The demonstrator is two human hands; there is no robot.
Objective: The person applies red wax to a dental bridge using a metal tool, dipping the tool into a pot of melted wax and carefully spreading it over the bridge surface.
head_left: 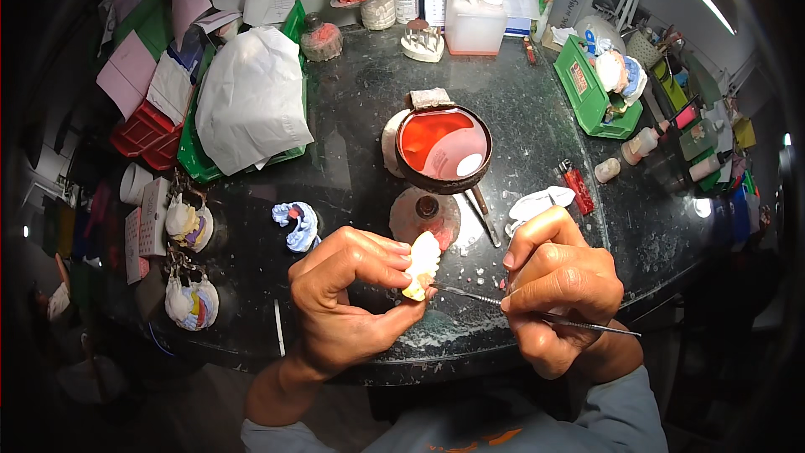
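Observation:
Pinched in the fingers of my left hand (pixel 350 292) is a pale yellow dental piece with a row of teeth (pixel 425 260), held upright over the bench. My right hand (pixel 560 289) grips a thin metal dental carver (pixel 471 294) like a pen. The carver's tip meets the lower right edge of the dental piece, beside my left thumb. Just beyond my hands, a dark round pan (pixel 484 174) holds glossy red material, probably wax, above a glass burner (pixel 407 214). Fingers cover part of the dental piece.
A blue-and-white dental cast (pixel 300 229) lies left of my hands; two articulated casts (pixel 191 302) stand farther left. Near my right hand are a red lighter (pixel 577 187) and a white piece (pixel 537 205). Green trays (pixel 579 88) and a plastic jug (pixel 475 25) stand farther back.

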